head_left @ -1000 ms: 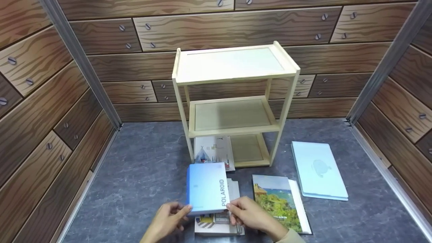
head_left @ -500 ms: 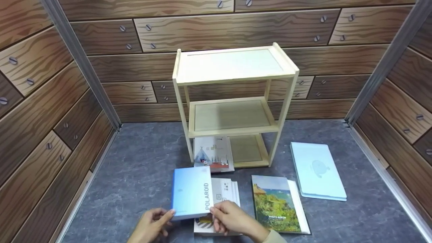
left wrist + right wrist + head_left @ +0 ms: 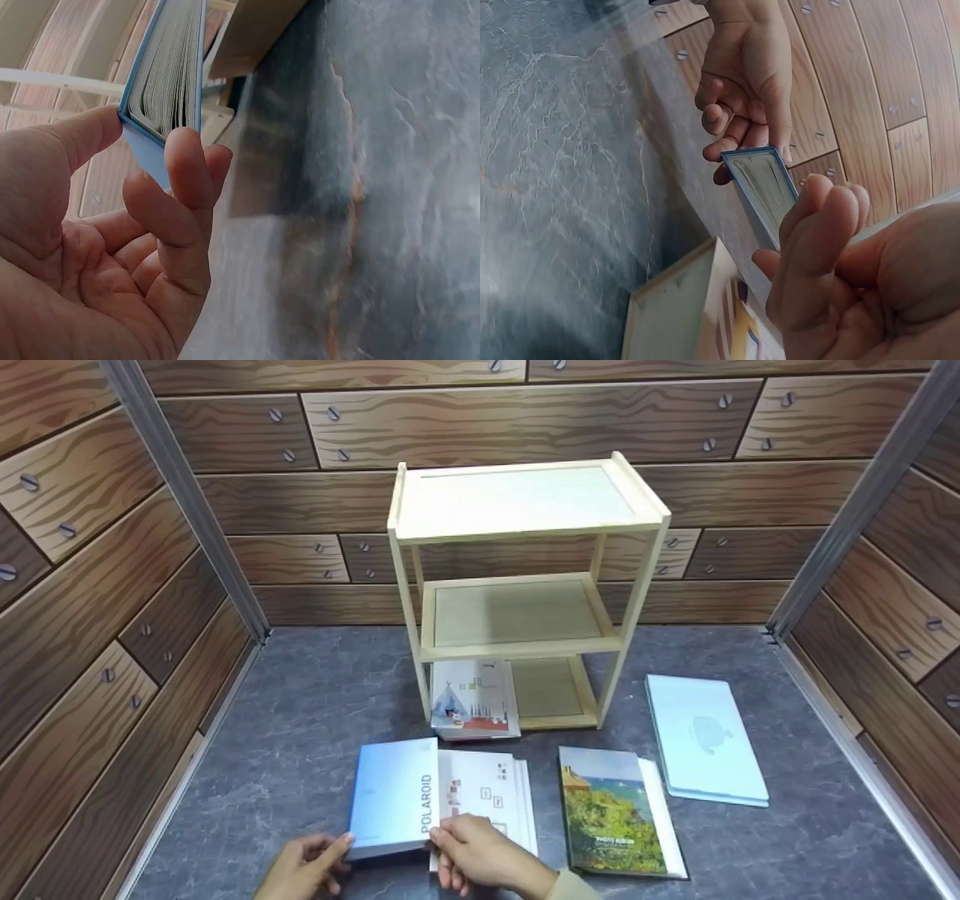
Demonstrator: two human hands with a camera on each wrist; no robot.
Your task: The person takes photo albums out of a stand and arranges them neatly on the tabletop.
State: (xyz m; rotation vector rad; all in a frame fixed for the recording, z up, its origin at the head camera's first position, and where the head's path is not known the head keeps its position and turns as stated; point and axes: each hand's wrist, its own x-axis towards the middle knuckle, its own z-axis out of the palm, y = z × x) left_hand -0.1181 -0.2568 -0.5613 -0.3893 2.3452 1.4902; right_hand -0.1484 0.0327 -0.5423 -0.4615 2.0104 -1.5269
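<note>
A blue photo album (image 3: 394, 795) marked POLAROID is held by its near corners between both hands, raised above the floor. My left hand (image 3: 304, 864) pinches the near left corner, thumb on the cover and fingers below. At the near right corner my right hand (image 3: 484, 851) pinches it the same way. The left wrist view shows the album's page edges (image 3: 169, 75) between thumb and fingers. Beneath and to the right lies a stack of pale albums (image 3: 487, 787), partly hidden by the blue album and my right hand.
A three-tier wooden shelf (image 3: 525, 649) stands behind, with an album showing a tent picture (image 3: 474, 701) at its bottom left. To the right lie a landscape-covered photo album (image 3: 615, 817) and a pale blue album (image 3: 709, 739). Wood-patterned walls (image 3: 525, 427) enclose the dark floor (image 3: 300, 720).
Both hands have carried the blue album leftward, off most of the pale stack, which now shows more of its top cover. The shelf and other albums stay put.
</note>
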